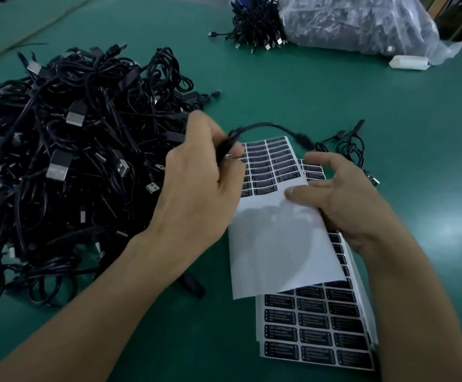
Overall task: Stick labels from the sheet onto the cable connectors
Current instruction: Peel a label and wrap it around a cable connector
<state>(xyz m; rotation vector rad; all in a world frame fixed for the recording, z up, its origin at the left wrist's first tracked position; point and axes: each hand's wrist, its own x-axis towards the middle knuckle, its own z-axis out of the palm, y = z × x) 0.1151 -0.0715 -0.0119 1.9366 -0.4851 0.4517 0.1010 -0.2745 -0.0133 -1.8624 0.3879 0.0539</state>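
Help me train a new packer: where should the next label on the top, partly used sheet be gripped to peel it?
Probably at a corner of a label in the nearest remaining row, coming from the bare near side. The top sheet is already empty and white there, so that edge is exposed, and the right hand holds the sheet beside it. The left hand holds a cable.

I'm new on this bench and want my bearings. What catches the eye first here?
The big tangled heap of black cables on the left of the green table. In the middle, the left hand grips one cable while the right hand lifts a partly used label sheet off a stack of label sheets.
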